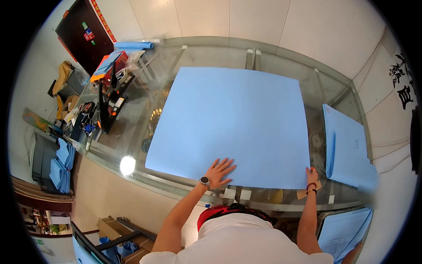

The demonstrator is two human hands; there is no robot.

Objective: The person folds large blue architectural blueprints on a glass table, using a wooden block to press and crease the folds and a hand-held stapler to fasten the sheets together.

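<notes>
Left hand (pixel 221 170), fingers spread, presses flat on a large light-blue paper sheet (pixel 233 123) on a glass table (pixel 132 145); right hand (pixel 311 175) pinches its near corner.

Black wall screen (pixel 83 33), upper left

Glass-topped table (pixel 132 145) on pale tiled floor (pixel 246 20).

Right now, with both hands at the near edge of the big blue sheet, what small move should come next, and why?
Probably lift the near edge: the left hand lies flat on the blue sheet, the right hand pinches its near corner, and the sheet lies spread on the glass table.
</notes>
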